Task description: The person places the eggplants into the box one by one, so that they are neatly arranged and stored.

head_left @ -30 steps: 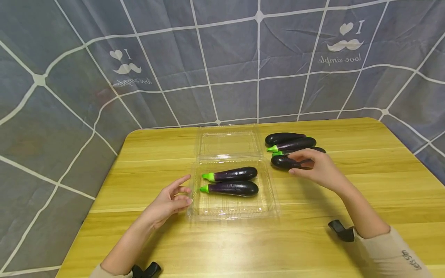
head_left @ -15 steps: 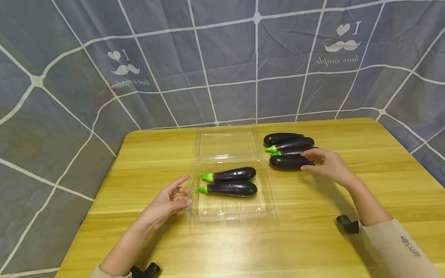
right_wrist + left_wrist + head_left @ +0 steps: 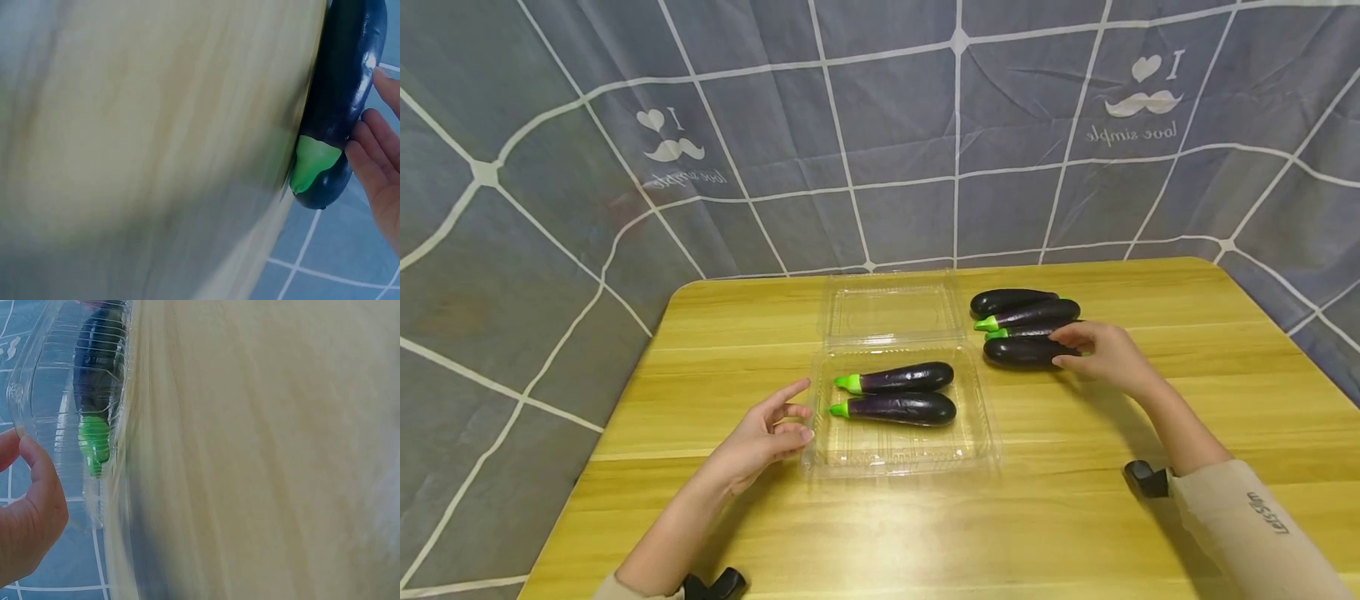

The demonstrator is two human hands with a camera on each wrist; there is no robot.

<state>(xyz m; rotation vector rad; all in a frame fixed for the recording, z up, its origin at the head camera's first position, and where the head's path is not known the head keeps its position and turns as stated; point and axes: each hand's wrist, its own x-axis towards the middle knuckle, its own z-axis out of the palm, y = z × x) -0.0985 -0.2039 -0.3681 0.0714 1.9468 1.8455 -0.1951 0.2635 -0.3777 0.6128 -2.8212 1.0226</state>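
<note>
In the head view my left hand (image 3: pixel 767 433) is at the left rim of an open clear plastic clamshell box (image 3: pixel 977 454), fingertips right at the rim, index finger and thumb spread apart. Two dark purple eggplants (image 3: pixel 901 408) with green stems lie inside the box. My right hand (image 3: pixel 1108 358) is over the stem end of the nearest eggplant (image 3: pixel 1018 352) in the group on the right, thumb and fingers apart around it. In the right wrist view the fingertips (image 3: pixel 361 140) are close beside that eggplant (image 3: pixel 344 81), whose green cap shows.
Behind the nearest one, more eggplants (image 3: pixel 1033 313) lie side by side on the wooden table (image 3: pixel 1210 400). The box's lid (image 3: pixel 891 308) lies folded back toward the grey checked curtain (image 3: pixel 902 142). Black wrist mounts (image 3: pixel 1146 479) stick out near both sleeves.
My right hand has shifted right along the nearest eggplant, from its middle to its stem end, and has stayed there for the last half second. The left hand keeps its place.
</note>
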